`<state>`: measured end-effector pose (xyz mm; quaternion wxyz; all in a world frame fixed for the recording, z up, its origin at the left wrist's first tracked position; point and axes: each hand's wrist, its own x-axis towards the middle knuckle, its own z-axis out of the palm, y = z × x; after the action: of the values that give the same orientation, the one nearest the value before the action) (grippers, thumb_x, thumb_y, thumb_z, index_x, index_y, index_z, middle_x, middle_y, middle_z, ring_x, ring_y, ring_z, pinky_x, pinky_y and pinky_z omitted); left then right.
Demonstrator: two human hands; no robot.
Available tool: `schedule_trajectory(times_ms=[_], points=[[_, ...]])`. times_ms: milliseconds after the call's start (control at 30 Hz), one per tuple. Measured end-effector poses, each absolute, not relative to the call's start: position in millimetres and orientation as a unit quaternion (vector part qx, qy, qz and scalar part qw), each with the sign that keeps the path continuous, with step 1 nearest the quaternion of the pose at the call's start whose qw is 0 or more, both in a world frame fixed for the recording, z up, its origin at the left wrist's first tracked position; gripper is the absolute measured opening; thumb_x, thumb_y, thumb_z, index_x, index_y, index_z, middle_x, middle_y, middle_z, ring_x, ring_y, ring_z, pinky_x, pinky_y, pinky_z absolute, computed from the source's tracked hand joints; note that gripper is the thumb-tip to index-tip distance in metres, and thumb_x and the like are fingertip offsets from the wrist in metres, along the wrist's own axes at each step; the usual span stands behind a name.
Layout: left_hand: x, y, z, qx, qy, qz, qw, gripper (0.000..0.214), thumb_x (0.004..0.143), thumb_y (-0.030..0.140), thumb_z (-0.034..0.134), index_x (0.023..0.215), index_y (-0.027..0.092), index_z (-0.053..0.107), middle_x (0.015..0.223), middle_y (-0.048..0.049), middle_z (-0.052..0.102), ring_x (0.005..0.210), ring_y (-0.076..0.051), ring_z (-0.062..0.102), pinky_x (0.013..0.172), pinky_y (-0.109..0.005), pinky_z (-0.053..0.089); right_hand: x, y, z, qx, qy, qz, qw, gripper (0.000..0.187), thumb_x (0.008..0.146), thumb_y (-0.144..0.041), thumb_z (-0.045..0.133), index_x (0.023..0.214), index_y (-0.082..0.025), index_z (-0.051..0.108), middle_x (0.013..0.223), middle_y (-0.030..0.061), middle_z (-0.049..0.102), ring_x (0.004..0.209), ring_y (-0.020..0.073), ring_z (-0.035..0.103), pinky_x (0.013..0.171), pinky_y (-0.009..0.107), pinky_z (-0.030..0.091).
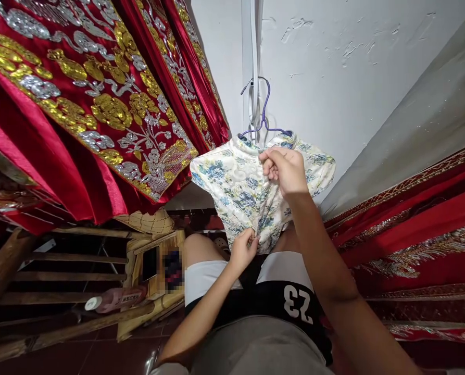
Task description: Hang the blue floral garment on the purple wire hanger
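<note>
A small white short-sleeved shirt (240, 179) with blue, green and yellow flowers hangs before me on a purple hanger (264, 117). Its hook is caught at a white vertical strip (251, 52) on the wall. My right hand (289, 169) is closed in a pinch at the front opening, just below the collar. Lower down, my left hand (244, 250) pinches the front edge near the hem. Between the two hands the front edge runs fairly straight. My fingers hide whatever small fastening may be there.
Red cloth with gold and silver sequins (115, 112) hangs at the left, and more red embroidered cloth (419, 250) at the right. A wooden bench (60, 278) stands lower left, holding a pink bottle (117, 299) and a dark phone-like object (151, 263). Behind is a white wall (334, 67).
</note>
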<state>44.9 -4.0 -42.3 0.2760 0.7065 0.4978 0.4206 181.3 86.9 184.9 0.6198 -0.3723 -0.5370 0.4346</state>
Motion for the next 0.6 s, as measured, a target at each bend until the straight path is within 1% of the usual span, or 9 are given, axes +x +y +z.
schedule_trajectory(times_ms=[67, 100, 167, 233, 267, 333, 433, 500, 600], points=[[37, 10, -16, 0.722, 0.477, 0.411, 0.287, 0.012, 0.09, 0.025, 0.061, 0.083, 0.021, 0.052, 0.078, 0.0002, 0.06, 0.075, -0.017, 0.059, 0.072, -0.028, 0.045, 180, 80, 180, -0.37, -0.556, 0.429, 0.608, 0.022, 0.092, -0.03, 0.062, 0.076, -0.016, 0.068, 0.051, -0.0025, 0.058, 0.042, 0.0065, 0.046, 0.044, 0.019, 0.035], [34, 19, 4, 0.726, 0.456, 0.428, 0.285, 0.009, 0.089, 0.025, 0.064, 0.092, 0.021, 0.057, 0.085, -0.0011, 0.064, 0.081, -0.018, 0.063, 0.077, -0.03, 0.048, 179, 76, 176, -0.372, -0.562, 0.426, 0.603, 0.022, 0.092, -0.03, 0.062, 0.075, -0.016, 0.067, 0.051, -0.0028, 0.058, 0.042, 0.0068, 0.046, 0.044, 0.019, 0.036], [27, 38, 53, 0.733, 0.401, 0.497, 0.234, 0.028, 0.093, 0.026, 0.063, 0.12, 0.021, 0.057, 0.095, -0.0036, 0.07, 0.09, -0.019, 0.067, 0.086, -0.033, 0.051, 179, 72, 172, -0.377, -0.567, 0.421, 0.599, 0.023, 0.092, -0.027, 0.06, 0.072, -0.017, 0.065, 0.049, -0.0032, 0.056, 0.043, 0.0073, 0.047, 0.045, 0.019, 0.037], [23, 58, 106, 0.741, 0.354, 0.553, 0.141, 0.035, 0.1, 0.028, 0.056, 0.134, 0.021, 0.052, 0.099, -0.0046, 0.07, 0.091, -0.019, 0.067, 0.088, -0.034, 0.051, 180, 70, 172, -0.377, -0.571, 0.411, 0.602, 0.023, 0.091, -0.022, 0.057, 0.07, -0.018, 0.063, 0.049, -0.0032, 0.056, 0.043, 0.0075, 0.047, 0.046, 0.019, 0.036], [21, 68, 129, 0.749, 0.341, 0.56, 0.095, 0.035, 0.102, 0.029, 0.053, 0.137, 0.021, 0.051, 0.103, -0.0055, 0.07, 0.093, -0.019, 0.066, 0.089, -0.035, 0.05, 180, 69, 174, -0.375, -0.573, 0.405, 0.606, 0.022, 0.091, -0.02, 0.056, 0.07, -0.018, 0.063, 0.049, -0.0033, 0.055, 0.043, 0.0076, 0.047, 0.046, 0.019, 0.036], [20, 84, 165, 0.782, 0.328, 0.53, 0.024, 0.029, 0.104, 0.032, 0.049, 0.13, 0.021, 0.056, 0.106, -0.0067, 0.069, 0.099, -0.021, 0.064, 0.092, -0.036, 0.049, 181, 69, 178, -0.372, -0.576, 0.396, 0.611, 0.022, 0.09, -0.018, 0.054, 0.07, -0.018, 0.062, 0.048, -0.0037, 0.053, 0.043, 0.0076, 0.046, 0.047, 0.02, 0.036], [25, 95, 185, 0.816, 0.325, 0.478, -0.036, 0.02, 0.105, 0.033, 0.048, 0.103, 0.02, 0.063, 0.097, -0.0067, 0.068, 0.096, -0.021, 0.061, 0.089, -0.036, 0.047, 179, 73, 179, -0.373, -0.572, 0.393, 0.616, 0.022, 0.091, -0.02, 0.054, 0.069, -0.019, 0.06, 0.048, -0.0044, 0.051, 0.044, 0.0078, 0.044, 0.047, 0.02, 0.034], [31, 93, 184, 0.805, 0.334, 0.487, -0.057, 0.021, 0.105, 0.032, 0.048, 0.092, 0.02, 0.06, 0.092, -0.0061, 0.067, 0.091, -0.02, 0.059, 0.086, -0.035, 0.046, 177, 79, 172, -0.377, -0.57, 0.389, 0.617, 0.022, 0.091, -0.024, 0.056, 0.07, -0.019, 0.06, 0.049, -0.0047, 0.05, 0.045, 0.0082, 0.044, 0.048, 0.021, 0.034], [34, 88, 180, 0.755, 0.343, 0.556, -0.056, 0.021, 0.105, 0.029, 0.049, 0.088, 0.02, 0.058, 0.089, -0.0048, 0.065, 0.088, -0.019, 0.058, 0.085, -0.034, 0.044, 173, 88, 149, -0.393, -0.589, 0.387, 0.59, 0.023, 0.09, -0.03, 0.059, 0.07, -0.019, 0.06, 0.051, -0.0048, 0.051, 0.047, 0.0094, 0.045, 0.049, 0.023, 0.032]])
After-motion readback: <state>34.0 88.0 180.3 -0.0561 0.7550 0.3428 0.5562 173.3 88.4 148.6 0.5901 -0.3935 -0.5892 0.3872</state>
